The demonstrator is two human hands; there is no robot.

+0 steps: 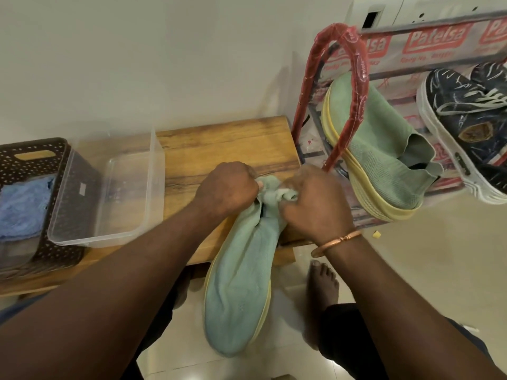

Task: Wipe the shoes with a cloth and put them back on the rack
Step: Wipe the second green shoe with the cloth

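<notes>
1. Head view, left hand [227, 189]: fingers curled, gripping the bunched collar of the green knit shoe [241, 283]
2. Right hand [315, 208]: fingers curled on the same collar, just beside the left hand; copper bangle [337, 239] on the wrist
3. Green knit shoe: collar at the hands over the wooden bench [219, 144] edge, toe hanging below both hands
4. Matching green shoe [384, 149]: on the red-framed rack [354, 78], just right of the right hand
5. Dark patterned sneakers [466, 119]: farther right, same rack
6. Clear tub [109, 237]: left of the left hand; beyond it, brown basket [55, 149] holding a blue cloth [22, 207]
</notes>
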